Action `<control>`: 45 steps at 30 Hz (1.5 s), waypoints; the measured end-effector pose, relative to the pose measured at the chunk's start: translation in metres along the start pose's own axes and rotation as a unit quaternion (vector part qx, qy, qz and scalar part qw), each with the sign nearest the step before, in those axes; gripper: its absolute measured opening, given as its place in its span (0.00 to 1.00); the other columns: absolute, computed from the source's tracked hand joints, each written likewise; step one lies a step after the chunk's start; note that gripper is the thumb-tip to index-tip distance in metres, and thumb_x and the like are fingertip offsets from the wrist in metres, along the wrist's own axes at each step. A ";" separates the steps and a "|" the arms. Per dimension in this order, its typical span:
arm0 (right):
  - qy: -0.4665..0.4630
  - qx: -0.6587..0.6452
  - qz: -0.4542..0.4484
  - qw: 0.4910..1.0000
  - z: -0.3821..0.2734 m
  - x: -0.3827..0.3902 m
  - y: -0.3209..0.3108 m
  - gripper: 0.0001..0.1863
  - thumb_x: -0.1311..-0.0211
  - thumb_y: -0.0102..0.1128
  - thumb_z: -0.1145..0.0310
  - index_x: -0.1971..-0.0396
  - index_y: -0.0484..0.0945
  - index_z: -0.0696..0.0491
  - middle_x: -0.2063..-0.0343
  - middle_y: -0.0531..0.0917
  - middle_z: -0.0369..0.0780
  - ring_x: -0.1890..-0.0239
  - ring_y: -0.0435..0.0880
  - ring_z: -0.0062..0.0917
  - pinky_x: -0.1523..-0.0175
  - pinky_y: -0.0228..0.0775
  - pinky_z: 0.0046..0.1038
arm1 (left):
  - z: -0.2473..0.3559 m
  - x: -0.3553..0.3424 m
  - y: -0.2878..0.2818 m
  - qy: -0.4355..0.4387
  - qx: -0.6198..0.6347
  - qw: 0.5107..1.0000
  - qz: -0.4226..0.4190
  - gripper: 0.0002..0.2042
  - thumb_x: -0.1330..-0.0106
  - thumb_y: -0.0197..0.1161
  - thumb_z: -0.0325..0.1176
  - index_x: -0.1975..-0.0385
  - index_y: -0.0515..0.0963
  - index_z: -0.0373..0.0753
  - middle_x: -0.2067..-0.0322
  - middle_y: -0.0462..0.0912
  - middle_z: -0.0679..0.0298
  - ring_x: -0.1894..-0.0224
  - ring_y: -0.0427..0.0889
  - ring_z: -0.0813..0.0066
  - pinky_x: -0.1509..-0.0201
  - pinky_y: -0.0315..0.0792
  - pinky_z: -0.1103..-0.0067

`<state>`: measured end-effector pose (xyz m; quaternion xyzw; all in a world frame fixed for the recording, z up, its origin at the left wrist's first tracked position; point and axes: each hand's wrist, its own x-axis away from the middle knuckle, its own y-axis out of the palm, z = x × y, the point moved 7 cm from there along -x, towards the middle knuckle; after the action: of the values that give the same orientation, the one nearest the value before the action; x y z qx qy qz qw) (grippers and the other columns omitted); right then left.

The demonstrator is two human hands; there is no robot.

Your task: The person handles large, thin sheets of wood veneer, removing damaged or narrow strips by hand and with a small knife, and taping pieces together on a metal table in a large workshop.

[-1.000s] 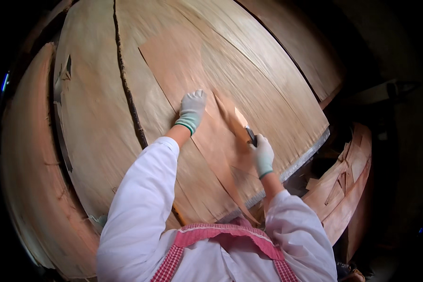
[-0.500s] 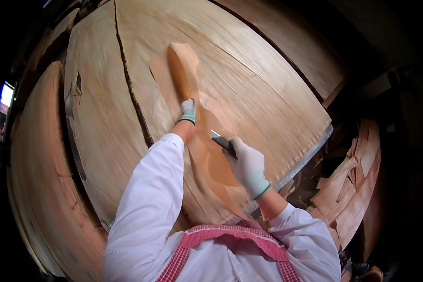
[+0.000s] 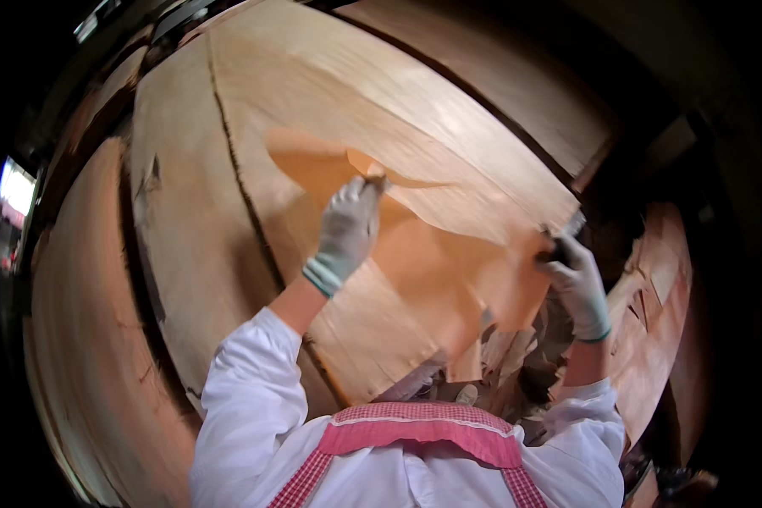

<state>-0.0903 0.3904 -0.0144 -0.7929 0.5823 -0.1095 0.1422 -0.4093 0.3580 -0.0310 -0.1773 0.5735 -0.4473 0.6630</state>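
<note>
My left hand (image 3: 350,229), in a white glove with a mint cuff, is closed on the upper part of a loose orange-tan veneer piece (image 3: 432,262), which lies creased across the pale veneer stack (image 3: 203,144). My right hand (image 3: 577,288), also gloved, is closed on a dark-handled knife (image 3: 554,252) beside the piece's right end, at the stack's right edge; blur hides the blade and whether the fingers also grip veneer. The piece hangs down over the near edge of the stack.
More veneer stacks stand at the left (image 3: 93,313) and upper right (image 3: 516,76). Torn veneer scraps (image 3: 652,313) lie at the right and below the near edge (image 3: 508,364). A dark crack (image 3: 245,203) runs along the main stack. A bright opening (image 3: 15,186) shows far left.
My right hand has moved sharply right with the knife. The loose piece has shifted from lying lengthwise to spreading rightward across the stack and over its edge. My left hand stays on it.
</note>
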 end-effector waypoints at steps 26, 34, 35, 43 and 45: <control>0.371 0.532 0.431 0.627 0.276 0.561 -0.742 0.17 0.36 0.49 0.65 0.55 0.75 0.62 0.59 0.79 0.57 0.54 0.77 0.52 0.50 0.69 0.39 | 0.399 0.208 0.187 -0.056 0.219 0.939 -0.258 0.11 0.37 0.53 0.28 0.55 0.74 0.39 0.57 0.77 0.54 0.55 0.77 0.52 0.52 0.72 0.66; 0.216 0.046 0.426 0.877 0.344 0.421 -0.540 0.21 0.32 0.53 0.53 0.56 0.78 0.58 0.78 0.77 0.34 0.77 0.74 0.15 0.71 0.65 0.18 | 0.298 0.286 0.273 -0.291 0.203 0.900 -0.255 0.18 0.35 0.55 0.37 0.49 0.72 0.33 0.50 0.76 0.47 0.47 0.75 0.53 0.42 0.68 0.68; 0.200 0.036 0.380 0.902 0.333 0.388 -0.489 0.20 0.32 0.54 0.53 0.57 0.78 0.58 0.78 0.77 0.34 0.77 0.74 0.15 0.71 0.66 0.19 | 0.284 0.266 0.283 -0.343 0.236 0.887 -0.201 0.19 0.34 0.56 0.38 0.48 0.72 0.32 0.49 0.76 0.48 0.47 0.75 0.56 0.42 0.67 0.70; 0.247 -0.031 0.054 0.967 0.328 0.255 -0.213 0.16 0.30 0.50 0.58 0.60 0.78 0.55 0.72 0.80 0.34 0.77 0.76 0.15 0.75 0.66 0.17 | 0.248 0.220 0.392 -0.589 0.497 0.632 0.087 0.15 0.35 0.61 0.38 0.59 0.78 0.30 0.63 0.80 0.63 0.61 0.75 0.73 0.51 0.68 0.78; 0.188 -0.009 0.015 0.982 0.333 0.235 -0.178 0.15 0.29 0.50 0.58 0.60 0.78 0.54 0.71 0.80 0.33 0.76 0.76 0.15 0.74 0.66 0.17 | 0.241 0.219 0.397 -0.596 0.505 0.624 0.040 0.12 0.34 0.60 0.38 0.62 0.79 0.34 0.67 0.78 0.66 0.67 0.73 0.76 0.60 0.67 0.78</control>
<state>0.2510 0.2485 -0.2609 -0.7505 0.6114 -0.2496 0.0247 -0.0457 0.3295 -0.3921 -0.0198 -0.2560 -0.4364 0.8623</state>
